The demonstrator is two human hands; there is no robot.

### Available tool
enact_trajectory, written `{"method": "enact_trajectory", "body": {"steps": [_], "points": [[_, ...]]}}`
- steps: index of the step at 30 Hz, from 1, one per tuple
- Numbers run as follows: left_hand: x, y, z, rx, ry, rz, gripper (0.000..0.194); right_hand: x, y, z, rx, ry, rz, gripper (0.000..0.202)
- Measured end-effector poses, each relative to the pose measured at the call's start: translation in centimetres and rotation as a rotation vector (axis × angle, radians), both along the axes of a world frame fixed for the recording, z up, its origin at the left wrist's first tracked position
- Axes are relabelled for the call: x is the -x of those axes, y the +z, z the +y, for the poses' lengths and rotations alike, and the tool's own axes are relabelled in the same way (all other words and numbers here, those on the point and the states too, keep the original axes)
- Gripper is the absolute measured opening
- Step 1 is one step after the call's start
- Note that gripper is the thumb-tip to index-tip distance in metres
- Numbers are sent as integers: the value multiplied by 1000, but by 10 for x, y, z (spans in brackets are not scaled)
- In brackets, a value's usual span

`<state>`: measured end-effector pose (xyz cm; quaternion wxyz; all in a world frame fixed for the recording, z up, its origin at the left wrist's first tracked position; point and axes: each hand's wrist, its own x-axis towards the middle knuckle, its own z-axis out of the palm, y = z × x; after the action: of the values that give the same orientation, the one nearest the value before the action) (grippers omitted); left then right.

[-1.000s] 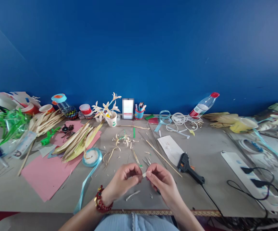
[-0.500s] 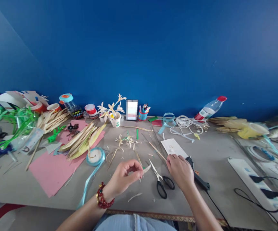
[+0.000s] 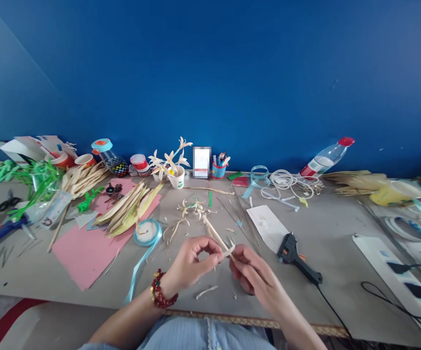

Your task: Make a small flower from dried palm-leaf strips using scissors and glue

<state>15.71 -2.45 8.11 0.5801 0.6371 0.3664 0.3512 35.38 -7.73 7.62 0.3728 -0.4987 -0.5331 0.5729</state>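
My left hand (image 3: 198, 262), wearing a red bead bracelet (image 3: 162, 291), pinches a pale curved strip of dried husk (image 3: 229, 251) between thumb and fingertips. My right hand (image 3: 254, 274) meets it from the right, fingers closed on the lower end of a thin wooden stick (image 3: 215, 232). The stick slants up and away to the left, and its near end lies against the strip. Just beyond both hands, pale petal-like pieces (image 3: 194, 209) are scattered on the grey table. The scissors are hidden beneath my right hand.
Right of my hands lies a black glue gun (image 3: 298, 257) beside white paper (image 3: 267, 226). A power strip (image 3: 378, 253) is farther right. To the left are a blue ribbon roll (image 3: 148, 232), pink paper (image 3: 82, 257) and dried husks (image 3: 130, 211). Husk flowers stand in a cup (image 3: 176, 180).
My right hand has moved left with the stick, from beside the white paper to my left hand. It now covers the scissors and leaves the glue gun uncovered. My left hand still pinches the strip.
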Motion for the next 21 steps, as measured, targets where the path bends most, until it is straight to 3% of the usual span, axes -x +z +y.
{"method": "enact_trajectory", "body": {"steps": [10, 21], "points": [[-1, 9, -10, -213, 69, 114, 11, 14, 3, 0, -119, 74, -217, 42], [1, 11, -13, -359, 92, 113, 12, 22, 8, -1, -39, 112, -163, 52]]}}
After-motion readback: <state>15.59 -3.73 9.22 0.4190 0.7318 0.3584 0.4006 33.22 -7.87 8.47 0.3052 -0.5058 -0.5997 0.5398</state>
